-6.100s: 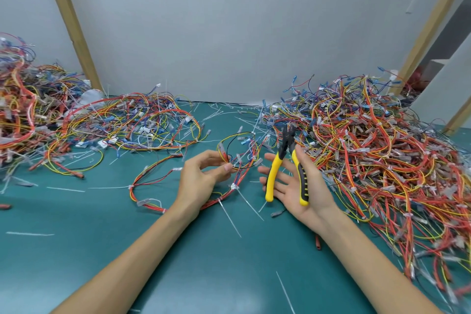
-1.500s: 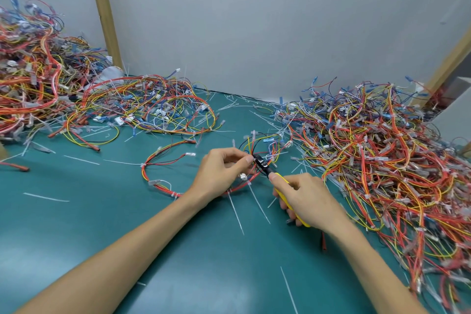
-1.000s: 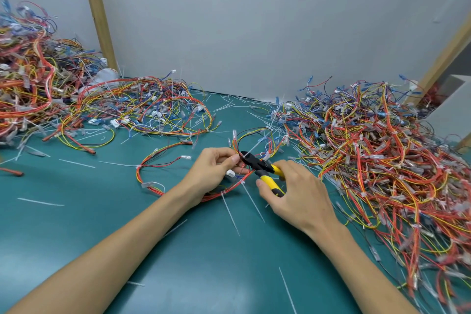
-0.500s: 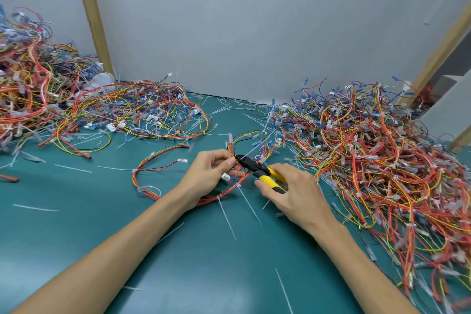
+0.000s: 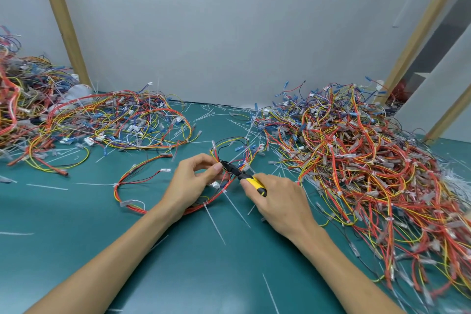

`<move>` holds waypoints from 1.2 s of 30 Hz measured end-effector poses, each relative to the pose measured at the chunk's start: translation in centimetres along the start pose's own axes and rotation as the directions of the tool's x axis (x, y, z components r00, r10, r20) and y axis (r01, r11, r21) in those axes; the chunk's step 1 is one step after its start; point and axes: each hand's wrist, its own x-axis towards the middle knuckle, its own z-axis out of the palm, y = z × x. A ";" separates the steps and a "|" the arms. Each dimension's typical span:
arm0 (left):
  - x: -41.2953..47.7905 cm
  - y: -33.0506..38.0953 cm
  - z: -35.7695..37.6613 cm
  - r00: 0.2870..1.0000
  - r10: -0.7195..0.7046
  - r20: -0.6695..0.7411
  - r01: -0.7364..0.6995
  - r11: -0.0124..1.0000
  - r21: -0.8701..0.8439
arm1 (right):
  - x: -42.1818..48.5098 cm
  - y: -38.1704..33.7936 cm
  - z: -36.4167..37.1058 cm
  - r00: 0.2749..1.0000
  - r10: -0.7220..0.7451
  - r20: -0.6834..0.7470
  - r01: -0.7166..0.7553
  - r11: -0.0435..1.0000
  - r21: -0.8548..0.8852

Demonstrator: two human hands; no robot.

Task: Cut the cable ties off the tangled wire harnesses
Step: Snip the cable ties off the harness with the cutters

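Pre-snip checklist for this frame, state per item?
1. Left hand pinches the red-and-yellow wire harness: ok.
2. Right hand grips the yellow-and-black cutters: ok.
3. Cutter nose at the harness, beside the left thumb: ok.
4. Blades on a tie, not wire: cannot tell.
5. Thumb clear of the blades: cannot tell.
6. Harness free of ties: not ok, white cable ties with long tails on it.

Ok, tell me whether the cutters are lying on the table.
No, the right hand grips the cutters, their tip at the harness the left hand pinches.
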 end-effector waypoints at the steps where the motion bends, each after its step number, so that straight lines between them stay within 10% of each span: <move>1: 0.0 0.0 0.0 1.000 -0.009 0.000 0.009 1.000 -0.011 | 0.0 0.0 -0.1 1.000 0.002 0.001 -0.002 1.000 -0.014; 36: -0.3 0.2 -0.1 0.997 -0.058 0.041 0.066 0.969 -0.239 | -0.2 -0.4 0.1 1.000 -0.001 -0.009 0.001 0.999 0.034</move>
